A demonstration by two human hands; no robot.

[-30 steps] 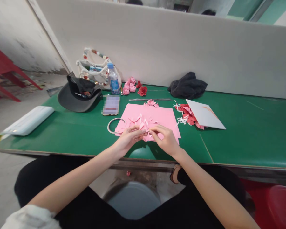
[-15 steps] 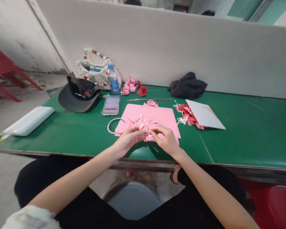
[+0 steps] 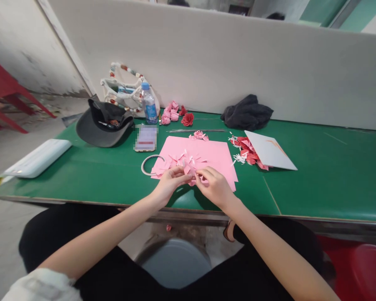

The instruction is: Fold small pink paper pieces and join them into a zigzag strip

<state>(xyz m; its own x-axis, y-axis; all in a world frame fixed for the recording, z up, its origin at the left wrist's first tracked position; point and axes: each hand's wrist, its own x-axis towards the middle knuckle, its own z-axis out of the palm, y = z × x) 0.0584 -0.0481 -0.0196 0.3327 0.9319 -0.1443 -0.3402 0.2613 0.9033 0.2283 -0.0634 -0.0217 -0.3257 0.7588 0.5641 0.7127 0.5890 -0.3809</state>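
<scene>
A small pink paper piece (image 3: 189,168) is at the hands, above the front part of a stack of pink sheets (image 3: 207,148) near the middle of the counter's (image 3: 316,179) front edge. The left hand (image 3: 171,180) grasps it between thumb and fingers from the left side, and the right hand (image 3: 215,186) pinches its right side with thumb and fingertips; just what the fingertips cover is too small to tell. To work it well, I would judge, the left grip should be steady but light so that the thin paper does not crush, while the right fingertips make small, close pinches without tearing the folds. Around it, angular, creased pink cuttings (image 3: 176,159) lie on the matte, flat sheets, and a smooth pale ring (image 3: 143,166) rests at their left edge. Behind the stack are a crumpled pink cluster (image 3: 199,135) and thin, straight wires (image 3: 197,131). Near the back edge sit rounded pink paper flowers (image 3: 170,113) and a red paper flower (image 3: 187,119) with layered, curling petals. To the right, a stiff white board (image 3: 272,154) leans over ragged red and pink scraps (image 3: 250,155), with curly white shreds (image 3: 240,159) beside them.
</scene>
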